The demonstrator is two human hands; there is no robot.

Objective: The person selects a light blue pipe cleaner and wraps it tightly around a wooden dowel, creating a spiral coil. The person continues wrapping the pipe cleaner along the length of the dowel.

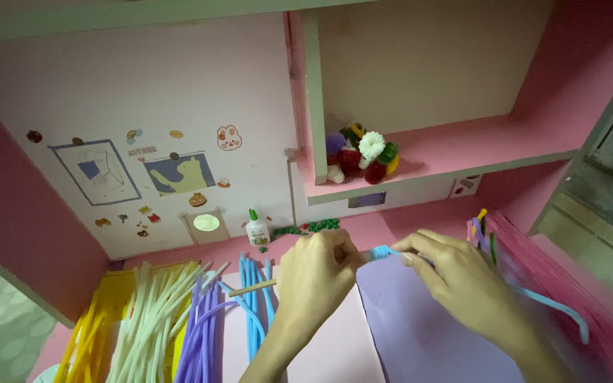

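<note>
Pipe cleaner point(384, 252) apparently between fingers point(352, 257)

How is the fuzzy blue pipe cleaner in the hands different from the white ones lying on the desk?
The light blue fuzzy pipe cleaner is a single one, pinched between the left hand and right hand, with its tail curving; the white fuzzy pipe cleaners lie untouched, straight, in a bundle. Both are thin and long.

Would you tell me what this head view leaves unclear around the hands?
- What the left hand grips: hidden by its own fingers.
- Far end of the blue pipe cleaner: motion-blurred.
- Pipe cleaner bundles: cut by the bottom edge.
- Wall stickers: too small.
</note>
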